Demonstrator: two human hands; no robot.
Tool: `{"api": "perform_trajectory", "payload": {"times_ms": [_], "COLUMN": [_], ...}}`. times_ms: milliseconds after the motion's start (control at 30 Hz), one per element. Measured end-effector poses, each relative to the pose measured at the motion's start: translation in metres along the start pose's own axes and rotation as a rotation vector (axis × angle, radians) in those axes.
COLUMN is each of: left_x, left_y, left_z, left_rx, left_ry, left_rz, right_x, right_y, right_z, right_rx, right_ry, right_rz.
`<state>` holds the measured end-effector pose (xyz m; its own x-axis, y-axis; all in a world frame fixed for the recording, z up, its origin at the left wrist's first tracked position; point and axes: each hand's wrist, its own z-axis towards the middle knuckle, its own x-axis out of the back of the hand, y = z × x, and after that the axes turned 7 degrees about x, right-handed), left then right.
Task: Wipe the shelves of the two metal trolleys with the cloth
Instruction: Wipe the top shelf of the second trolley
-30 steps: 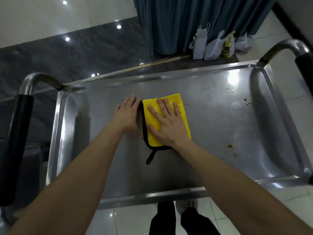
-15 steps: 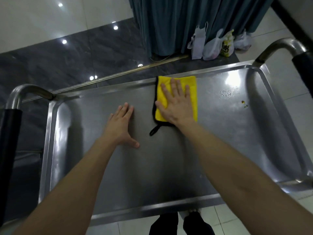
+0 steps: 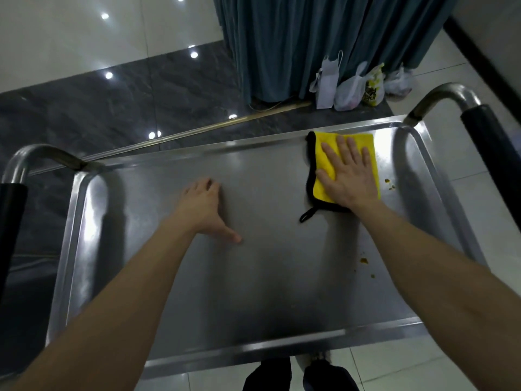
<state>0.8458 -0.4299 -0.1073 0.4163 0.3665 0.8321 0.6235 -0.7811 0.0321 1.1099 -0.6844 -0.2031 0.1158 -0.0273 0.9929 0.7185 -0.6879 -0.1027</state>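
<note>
A metal trolley's top shelf (image 3: pixel 253 292) fills the view. A folded yellow cloth (image 3: pixel 324 165) with black trim and a black loop lies at the shelf's far right, against the back rim. My right hand (image 3: pixel 346 176) presses flat on the cloth, fingers spread. My left hand (image 3: pixel 203 207) rests flat on the bare metal left of centre, holding nothing. Brown crumbs and stains (image 3: pixel 364 261) dot the shelf right of the cloth and near the right edge.
Curved trolley handles with black grips rise at the left (image 3: pixel 11 215) and right (image 3: pixel 490 142). Beyond the trolley hang a teal curtain (image 3: pixel 324 38) and several plastic bags (image 3: pixel 355 88) on the floor. My feet (image 3: pixel 298 373) show below the front rim.
My right hand has slid the cloth from the middle of the shelf to the far back, then rightward toward the right end. My left hand stayed pressed on the metal.
</note>
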Motion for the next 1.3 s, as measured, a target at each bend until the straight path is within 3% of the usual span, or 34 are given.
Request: {"api": "perform_trajectory", "payload": {"times_ms": [133,300,367,500,567,667,800,933,1000,1200,1300], "left_x": [0.017,0.021,0.014,0.009,0.011,0.011,0.013,0.014,0.014,0.016,0.016], "left_y": [0.086,0.143,0.147,0.142,0.145,0.149,0.149,0.149,0.149,0.151,0.151], "left_z": [0.023,0.051,0.055,0.059,0.059,0.061,0.061,0.06,0.059,0.064,0.069], "left_rx": [-0.111,-0.036,-0.012,0.002,0.013,0.028,0.034,0.04,0.035,0.02,0.017], "left_ry": [0.123,0.007,0.002,0.025,0.016,-0.003,0.008,0.019,0.017,-0.011,-0.002], "left_rz": [0.022,0.037,0.043,0.012,0.022,0.015,0.024,0.033,0.039,0.067,0.055], "right_x": [0.001,-0.004,-0.009,0.01,0.03,0.041,0.024,0.011,0.003,0.012,0.018], "right_y": [-0.006,-0.004,0.007,0.087,0.119,0.111,0.043,-0.011,-0.011,0.052,0.056], "right_z": [0.0,-0.002,-0.003,0.001,0.012,0.004,-0.038,-0.026,-0.019,0.032,0.021], "right_rx": [0.026,0.108,0.233,0.737,0.803,0.588,-0.003,-0.296,-0.303,0.137,0.223], "right_ry": [-0.016,0.024,0.039,-0.039,-0.13,-0.182,-0.061,-0.013,0.01,-0.06,-0.099], "right_rz": [0.014,0.027,0.024,0.0,-0.065,-0.084,0.149,0.241,0.211,0.124,0.096]}}
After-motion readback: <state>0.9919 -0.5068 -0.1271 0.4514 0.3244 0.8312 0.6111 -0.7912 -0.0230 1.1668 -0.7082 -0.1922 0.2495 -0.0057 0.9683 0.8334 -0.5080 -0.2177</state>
